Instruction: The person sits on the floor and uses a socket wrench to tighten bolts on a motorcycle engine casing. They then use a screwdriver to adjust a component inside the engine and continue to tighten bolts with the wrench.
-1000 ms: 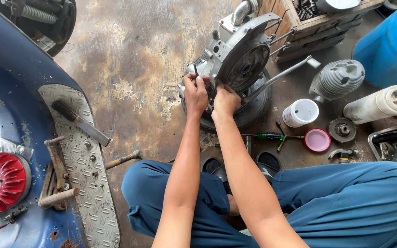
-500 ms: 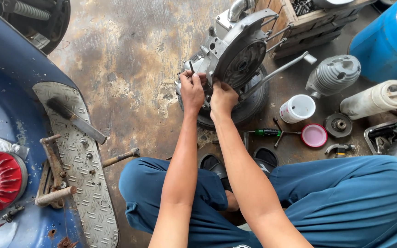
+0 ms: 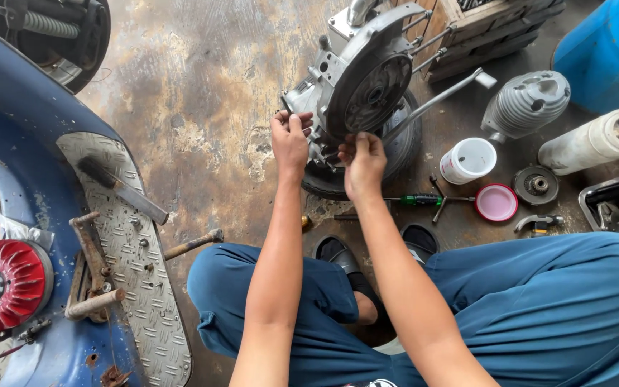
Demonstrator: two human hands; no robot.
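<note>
- A grey engine casing with a round dished cover stands on a small black tyre on the stained concrete floor, straight ahead of the seated person's knees.
- The left hand rests against the casing's near-left edge, fingers curled in on something small; what it pinches cannot be made out.
- The right hand sits just beside it at the casing's lower rim, fingers bunched narrowly; whether they hold a part cannot be told.
- A long metal lever juts from the casing to the right.
- Right of the tyre lie a green-handled screwdriver, a white tub and its pink lid.
- Further right stand a finned grey cylinder, a round clutch-like part and a cream bottle on its side.
- A blue drum fills the top right corner.
- To the left, a blue scooter body with a chequer-plate footboard, and a red finned flywheel.
</note>
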